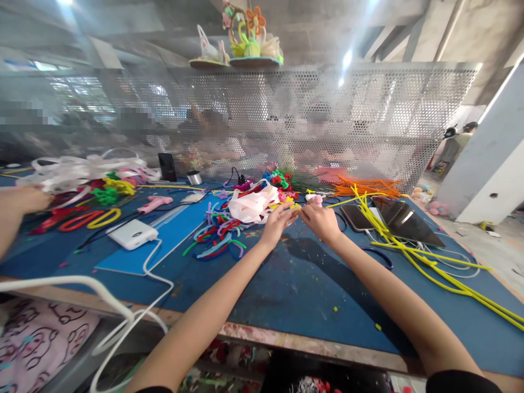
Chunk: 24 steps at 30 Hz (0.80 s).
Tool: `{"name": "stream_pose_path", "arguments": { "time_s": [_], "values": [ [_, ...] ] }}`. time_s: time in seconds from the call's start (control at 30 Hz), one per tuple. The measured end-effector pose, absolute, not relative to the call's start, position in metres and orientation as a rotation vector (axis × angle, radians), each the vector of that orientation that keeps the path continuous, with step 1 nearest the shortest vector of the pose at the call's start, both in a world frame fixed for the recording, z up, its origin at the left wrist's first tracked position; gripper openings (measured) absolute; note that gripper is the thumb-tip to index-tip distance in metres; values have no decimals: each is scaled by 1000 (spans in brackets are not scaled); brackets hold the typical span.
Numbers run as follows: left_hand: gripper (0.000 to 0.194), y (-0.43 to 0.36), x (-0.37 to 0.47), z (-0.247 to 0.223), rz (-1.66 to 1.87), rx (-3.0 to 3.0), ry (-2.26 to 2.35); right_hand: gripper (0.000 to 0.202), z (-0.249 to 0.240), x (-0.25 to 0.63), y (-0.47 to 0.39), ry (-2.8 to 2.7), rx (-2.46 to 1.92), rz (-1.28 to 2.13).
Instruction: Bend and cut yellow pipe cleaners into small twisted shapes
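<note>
My left hand [279,222] and my right hand [323,222] meet over the middle of the table with their fingers pinched together. Between the fingertips is a small piece of yellow pipe cleaner [297,207], mostly covered by the fingers. Just behind my left hand lies a bundle of pale pink ribbon [254,202], with short coloured pipe cleaner pieces [219,232] strewn beside it. Long yellow pipe cleaners [403,248] stretch across the right side of the table, and orange ones [366,187] lie behind them.
A white power bank [133,233] with a cable rests on a blue board [123,259]. A pink glue gun [154,204] is behind it. Phone [357,218] and tablet [409,221] lie right. A perforated metal screen [347,120] closes the back. Another person's arm [18,210] reaches in left.
</note>
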<state>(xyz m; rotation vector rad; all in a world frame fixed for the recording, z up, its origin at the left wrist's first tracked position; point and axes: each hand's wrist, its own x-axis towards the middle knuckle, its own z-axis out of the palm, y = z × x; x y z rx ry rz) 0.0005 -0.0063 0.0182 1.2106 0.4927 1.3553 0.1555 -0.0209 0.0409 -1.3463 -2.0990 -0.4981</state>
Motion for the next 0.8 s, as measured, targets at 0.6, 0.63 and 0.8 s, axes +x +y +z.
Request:
{"name": "stream_pose_path", "arguments": {
  "time_s": [0.6,0.63,0.8],
  "values": [
    [35,7,-10,13,1483,1214,813,21,45,169,-11,-2212,-1128,-317],
    [34,9,-11,14,1480,1223,818,22,45,170,-11,-2212,-1126,-311],
    [34,7,-11,17,1433,1318,802,27,45,172,-15,-2214,-1142,-325]
  ]
}}
